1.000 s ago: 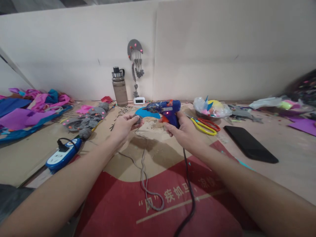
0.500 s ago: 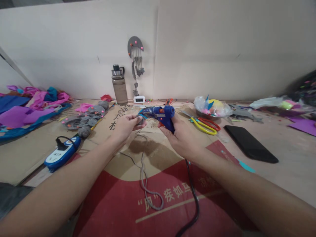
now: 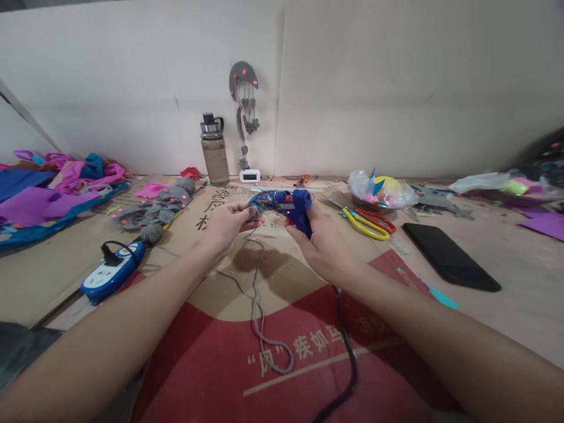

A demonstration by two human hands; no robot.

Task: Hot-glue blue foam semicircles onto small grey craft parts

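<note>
In my right hand [image 3: 319, 238] is a blue hot glue gun [image 3: 294, 205], its fingers wrapped round the handle and its nozzle pointing left. A small light glows on the gun's side, and a black cord [image 3: 348, 346] runs down toward me. My left hand [image 3: 231, 226] pinches a small grey felt piece [image 3: 251, 214] right at the nozzle; its exact shape is mostly hidden by my fingers. Grey yarn [image 3: 259, 329] hangs below the left hand and lies in a loop on the printed cardboard [image 3: 211, 370].
To the left are a power strip [image 3: 113, 273], grey felt pieces [image 3: 150, 208] and a coloured felt pile [image 3: 61, 194]. Behind stand a bottle [image 3: 214, 150] and a small clock [image 3: 249, 176]. Scissors [image 3: 365, 223], a phone [image 3: 449, 257] and a bowl [image 3: 383, 202] lie right. A moon hanging [image 3: 244, 82] is on the wall.
Both hands stay nearly in place, with the felt piece still held at the glue gun's nozzle. The whole view has shifted very slightly.
</note>
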